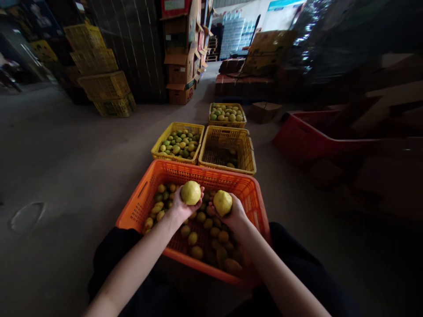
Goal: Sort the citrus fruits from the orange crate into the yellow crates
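My left hand cups a pale yellow lemon in its upturned palm. A second yellow lemon, with a blunt nub on top, rests in my right hand, its fingers curled round the underside. Both hands are held side by side over a large orange plastic crate. Loose yellow and greenish lemons lie in that crate below my hands, with part of its floor showing between them. My forearms hide some of the fruit.
Beyond the orange crate stand a yellow crate of green and yellow lemons, a yellow crate with a few fruits, and a farther filled crate. A red bin is at right. Stacked yellow crates and cartons stand behind.
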### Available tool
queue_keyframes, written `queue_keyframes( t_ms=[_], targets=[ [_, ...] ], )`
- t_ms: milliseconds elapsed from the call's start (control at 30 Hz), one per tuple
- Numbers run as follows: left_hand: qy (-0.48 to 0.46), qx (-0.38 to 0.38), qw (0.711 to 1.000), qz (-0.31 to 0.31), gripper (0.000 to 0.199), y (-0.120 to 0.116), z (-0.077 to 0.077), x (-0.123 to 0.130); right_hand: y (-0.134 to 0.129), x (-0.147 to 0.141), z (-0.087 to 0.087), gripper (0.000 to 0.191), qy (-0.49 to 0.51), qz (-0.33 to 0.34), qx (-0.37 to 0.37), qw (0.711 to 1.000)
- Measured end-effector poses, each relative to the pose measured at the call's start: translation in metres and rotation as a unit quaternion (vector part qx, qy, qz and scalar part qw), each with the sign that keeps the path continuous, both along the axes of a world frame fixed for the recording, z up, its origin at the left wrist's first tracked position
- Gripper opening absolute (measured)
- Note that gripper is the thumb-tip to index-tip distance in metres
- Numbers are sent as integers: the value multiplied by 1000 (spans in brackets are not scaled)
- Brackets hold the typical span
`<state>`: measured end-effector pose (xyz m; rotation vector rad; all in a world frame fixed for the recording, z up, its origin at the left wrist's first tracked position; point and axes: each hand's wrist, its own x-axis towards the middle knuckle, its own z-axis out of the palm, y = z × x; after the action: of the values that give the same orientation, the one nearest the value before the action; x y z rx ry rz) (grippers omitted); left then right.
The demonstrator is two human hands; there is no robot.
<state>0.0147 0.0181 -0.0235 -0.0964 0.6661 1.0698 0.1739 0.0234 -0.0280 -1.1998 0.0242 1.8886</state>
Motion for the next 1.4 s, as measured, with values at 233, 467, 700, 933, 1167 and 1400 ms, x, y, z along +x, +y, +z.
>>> queue_keyframes(
  t_ms=[233,467,700,933,1167,1400],
  targets=[
    [-5,-27,1000,7,31,3,4,2,0,-2,2,20,1,3,13,1000],
    [11,-7,999,45,21,2,8,1,1,-1,0,13,-23,-19,25,999],
    [29,15,999,-40,28,-1,6,1,2,0,-1,18,-6,1,0,1000],
    [-2,20,999,-43,28,-3,12,4,1,1,-3,21,21,17,39,999],
    [-63,23,998,-8,21,0,17,-4,4,3,-11,21,20,22,52,998],
    [-58,-9,996,63,21,5,23,-30,-3,-18,-46,26,-44,91,-12,995]
  ],
)
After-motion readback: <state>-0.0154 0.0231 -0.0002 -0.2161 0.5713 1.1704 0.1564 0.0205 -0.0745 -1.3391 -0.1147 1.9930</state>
